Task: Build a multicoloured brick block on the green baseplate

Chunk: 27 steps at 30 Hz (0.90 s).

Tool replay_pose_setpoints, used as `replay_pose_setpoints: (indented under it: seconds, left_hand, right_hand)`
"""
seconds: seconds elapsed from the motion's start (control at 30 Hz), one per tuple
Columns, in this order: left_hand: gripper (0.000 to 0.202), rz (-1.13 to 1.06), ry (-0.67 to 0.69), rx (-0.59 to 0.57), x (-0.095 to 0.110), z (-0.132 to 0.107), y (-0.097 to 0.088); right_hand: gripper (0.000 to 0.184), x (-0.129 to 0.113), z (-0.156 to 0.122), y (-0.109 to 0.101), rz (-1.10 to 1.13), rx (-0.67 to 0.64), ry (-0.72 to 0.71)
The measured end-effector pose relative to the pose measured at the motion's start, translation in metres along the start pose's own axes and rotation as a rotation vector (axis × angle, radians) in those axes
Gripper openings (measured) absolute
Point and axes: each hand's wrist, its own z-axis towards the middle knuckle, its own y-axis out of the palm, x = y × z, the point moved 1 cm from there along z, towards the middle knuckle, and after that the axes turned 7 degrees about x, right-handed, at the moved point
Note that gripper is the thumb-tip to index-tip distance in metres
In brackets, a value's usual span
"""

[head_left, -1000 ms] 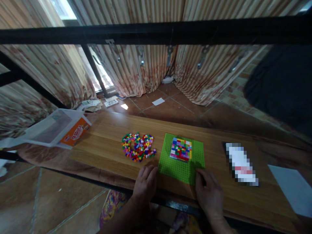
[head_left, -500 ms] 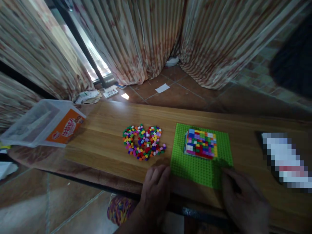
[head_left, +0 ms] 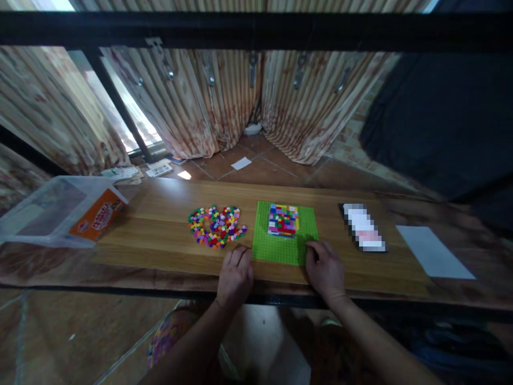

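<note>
A green studded baseplate [head_left: 276, 255] lies on the wooden tabletop, bearing a block of many-coloured toy bricks [head_left: 284, 220]. My left hand [head_left: 235, 275] rests at the table's near edge beside the plate's lower left corner. Its fingers are curled down, and what they hold, if anything, is hidden. At the plate's lower right side my right hand [head_left: 325, 267] has thumb and forefinger closed on the edge. Left of the plate spreads a loose pile of small coloured bricks [head_left: 216, 229], just beyond my left hand.
A clear plastic tub [head_left: 44, 208] with an orange label stands at the table's left end. To the right lie a phone with a blurred-out screen [head_left: 364, 227] and a white sheet of paper [head_left: 435, 252]. A dark horizontal bar [head_left: 256, 31] crosses the top of the view.
The camera view has shifted and pulled back, bringing the bar and the white sheet at the right into sight. My hands stay beside the baseplate's near corners; the bricks look unchanged.
</note>
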Motion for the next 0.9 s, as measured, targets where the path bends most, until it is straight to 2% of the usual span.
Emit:
replay_pose_setpoints:
  seconds: [0.2,0.33,0.57,0.73,0.9]
  left_hand:
    - [0.029,0.028,-0.014,-0.020,0.002,0.003,-0.001]
    - [0.027,0.043,0.002,0.009,0.000,0.003,0.000]
    - [0.032,0.055,-0.044,-0.014,0.004,0.021,0.011]
    - [0.028,0.104,-0.147,-0.110,0.012,0.053,0.019]
    - [0.028,0.151,-0.275,-0.316,0.007,0.081,0.018]
  right_hand:
    - [0.025,-0.004,0.003,0.000,-0.050,-0.053,0.032]
    - [0.025,-0.004,0.004,0.000,-0.035,-0.068,0.029]
    - [0.025,-0.002,0.009,-0.005,0.161,-0.067,0.083]
    - [0.025,0.007,0.039,-0.001,0.177,0.022,0.169]
    - [0.032,0.014,0.068,0.024,0.102,0.055,0.291]
